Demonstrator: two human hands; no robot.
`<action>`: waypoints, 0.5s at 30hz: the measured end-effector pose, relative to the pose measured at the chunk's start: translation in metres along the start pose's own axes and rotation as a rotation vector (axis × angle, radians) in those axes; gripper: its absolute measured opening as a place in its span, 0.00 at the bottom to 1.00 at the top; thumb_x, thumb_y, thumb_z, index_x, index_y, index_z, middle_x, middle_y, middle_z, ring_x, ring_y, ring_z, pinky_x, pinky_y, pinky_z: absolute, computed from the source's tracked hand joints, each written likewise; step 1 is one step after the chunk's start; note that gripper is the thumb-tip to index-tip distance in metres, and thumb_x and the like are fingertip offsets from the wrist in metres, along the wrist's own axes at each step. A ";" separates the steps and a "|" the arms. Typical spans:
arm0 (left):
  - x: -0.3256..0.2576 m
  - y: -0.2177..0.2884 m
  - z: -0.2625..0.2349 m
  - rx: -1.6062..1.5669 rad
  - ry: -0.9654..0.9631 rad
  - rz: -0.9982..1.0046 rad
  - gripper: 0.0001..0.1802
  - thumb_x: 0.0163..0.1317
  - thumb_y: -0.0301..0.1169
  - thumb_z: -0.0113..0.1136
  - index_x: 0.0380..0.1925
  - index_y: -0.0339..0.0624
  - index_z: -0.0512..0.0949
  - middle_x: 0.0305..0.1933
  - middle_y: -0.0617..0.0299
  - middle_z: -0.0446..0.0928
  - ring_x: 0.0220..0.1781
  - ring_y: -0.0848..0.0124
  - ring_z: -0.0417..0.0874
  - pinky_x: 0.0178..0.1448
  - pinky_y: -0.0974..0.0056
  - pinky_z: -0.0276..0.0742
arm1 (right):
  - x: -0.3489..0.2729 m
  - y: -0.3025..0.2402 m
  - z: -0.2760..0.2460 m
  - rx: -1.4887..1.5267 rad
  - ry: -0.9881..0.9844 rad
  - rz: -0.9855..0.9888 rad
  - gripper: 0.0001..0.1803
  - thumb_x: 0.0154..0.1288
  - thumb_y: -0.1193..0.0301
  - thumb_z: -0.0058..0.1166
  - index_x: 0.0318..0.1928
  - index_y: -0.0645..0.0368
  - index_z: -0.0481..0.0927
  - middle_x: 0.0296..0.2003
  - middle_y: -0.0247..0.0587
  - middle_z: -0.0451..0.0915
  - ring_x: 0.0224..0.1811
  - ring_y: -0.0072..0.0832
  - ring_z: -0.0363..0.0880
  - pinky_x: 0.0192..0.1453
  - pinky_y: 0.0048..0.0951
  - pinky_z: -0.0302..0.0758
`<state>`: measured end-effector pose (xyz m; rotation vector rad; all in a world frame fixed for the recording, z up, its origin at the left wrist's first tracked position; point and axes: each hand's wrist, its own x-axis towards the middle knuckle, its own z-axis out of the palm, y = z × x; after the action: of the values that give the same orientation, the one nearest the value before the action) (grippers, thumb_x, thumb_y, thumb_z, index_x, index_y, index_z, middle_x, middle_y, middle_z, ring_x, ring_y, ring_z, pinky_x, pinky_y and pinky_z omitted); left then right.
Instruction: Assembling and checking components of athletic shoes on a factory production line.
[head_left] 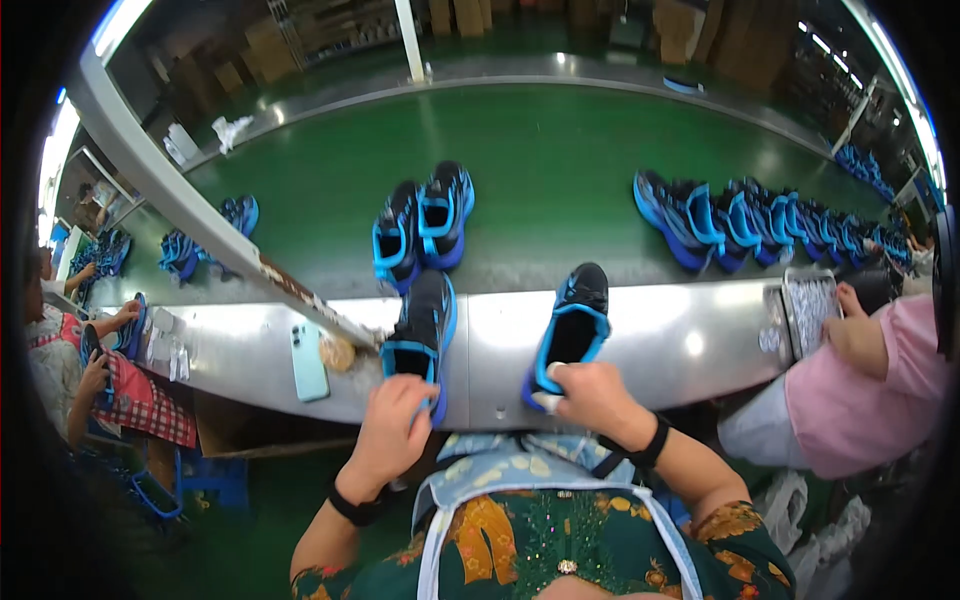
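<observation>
Two black and blue sneakers lie heel toward me on the steel ledge (pixel 660 345) in front of me. My left hand (pixel 392 425) grips the heel of the left sneaker (pixel 425 325). My right hand (pixel 590 395) holds the heel of the right sneaker (pixel 575 325), with a small white piece pinched at the fingertips. Both wrists wear black bands.
A green conveyor belt (pixel 540 170) carries a pair of sneakers (pixel 425 222) ahead and a row of several sneakers (pixel 740 222) at right. A light blue phone (pixel 308 362) lies on the ledge at left. A person in pink (pixel 870 380) works at right, another person (pixel 95 375) at left.
</observation>
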<state>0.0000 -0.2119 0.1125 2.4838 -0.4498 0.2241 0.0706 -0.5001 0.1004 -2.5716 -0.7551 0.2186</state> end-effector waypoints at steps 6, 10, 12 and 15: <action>0.013 0.034 0.072 -0.343 0.099 -0.285 0.21 0.57 0.24 0.58 0.52 0.32 0.72 0.45 0.43 0.74 0.48 0.46 0.76 0.52 0.53 0.73 | -0.022 -0.024 0.005 0.495 -0.293 -0.286 0.16 0.60 0.63 0.61 0.44 0.60 0.80 0.30 0.51 0.81 0.34 0.46 0.82 0.39 0.41 0.77; 0.016 0.009 0.098 -0.307 -0.027 -0.265 0.23 0.58 0.29 0.60 0.53 0.33 0.72 0.44 0.42 0.75 0.48 0.45 0.77 0.52 0.52 0.73 | -0.014 0.058 -0.027 0.782 -0.043 -0.049 0.28 0.56 0.68 0.66 0.60 0.48 0.77 0.32 0.37 0.82 0.32 0.25 0.80 0.35 0.33 0.75; 0.027 0.000 0.108 -0.335 -0.038 -0.256 0.20 0.59 0.28 0.59 0.52 0.33 0.74 0.45 0.45 0.79 0.47 0.52 0.81 0.52 0.57 0.75 | 0.004 0.054 -0.048 0.624 -0.122 0.001 0.31 0.54 0.70 0.67 0.61 0.49 0.76 0.34 0.34 0.78 0.30 0.23 0.75 0.35 0.29 0.74; 0.032 0.006 0.099 -0.377 -0.146 -0.195 0.14 0.61 0.29 0.56 0.46 0.34 0.77 0.40 0.43 0.78 0.43 0.51 0.81 0.47 0.56 0.75 | 0.018 0.037 -0.036 0.396 -0.207 -0.213 0.40 0.49 0.72 0.67 0.66 0.46 0.71 0.36 0.34 0.72 0.33 0.26 0.68 0.40 0.29 0.71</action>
<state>0.0336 -0.2832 0.0436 2.1600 -0.2762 -0.1130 0.1134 -0.5314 0.1143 -2.1000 -0.9472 0.5166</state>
